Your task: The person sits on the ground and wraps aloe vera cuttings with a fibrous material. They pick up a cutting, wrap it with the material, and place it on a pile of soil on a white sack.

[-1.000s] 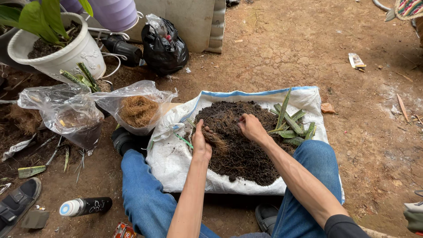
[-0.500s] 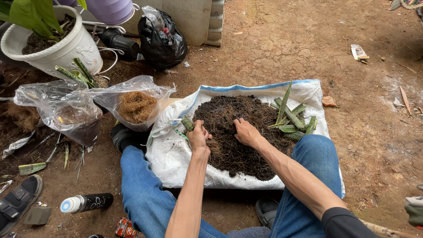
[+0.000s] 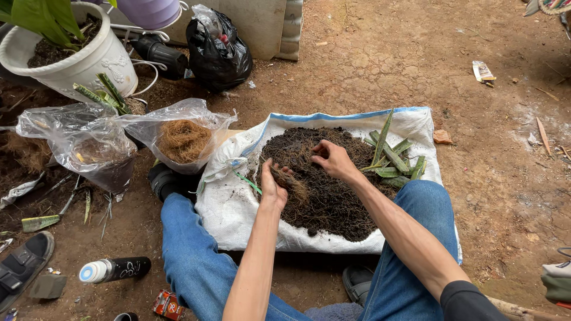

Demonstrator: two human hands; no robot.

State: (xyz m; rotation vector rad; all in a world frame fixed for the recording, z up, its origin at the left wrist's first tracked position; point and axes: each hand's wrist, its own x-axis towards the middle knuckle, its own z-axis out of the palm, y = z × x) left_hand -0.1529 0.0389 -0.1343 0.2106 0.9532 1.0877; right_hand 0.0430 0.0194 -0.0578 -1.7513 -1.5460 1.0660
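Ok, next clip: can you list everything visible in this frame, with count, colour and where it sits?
white sack: one, white with a blue edge, flat on the ground under the soil
soil pile: one, dark brown, on the sack
cut leaves: a small bunch, green, right part of the sack
clear bags: two, left of the sack, one with brown fibre
white pot: one, with a green plant, top left
black bag: one, top centre
bottle: one, black with a white cap, lying lower left
sandal: one, dark, far left
left hand: on the soil, holding a clump of roots
right hand: on the soil, fingers curled
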